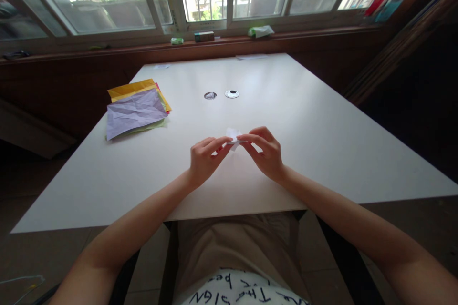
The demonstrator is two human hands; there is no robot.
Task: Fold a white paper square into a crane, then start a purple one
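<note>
Between my two hands, just above the white table (307, 152), is a small piece of folded white paper (234, 133). My left hand (207, 155) pinches its left side between thumb and fingertips. From the right, my right hand (265, 150) grips the other side the same way, with its fingers bent. The fingertips nearly meet at the paper's middle, and they cover part of its folds. Part of the paper stands up behind the fingertips, and a small tip shows below them.
A stack of creased coloured paper sheets, purple (136, 112) over yellow (134, 89), lies at the table's left. Beyond my hands are two grommet holes, one dark (210, 96) and one silver-rimmed (229, 95). A small box (204, 36) and a green-white packet (261, 32) sit on the windowsill.
</note>
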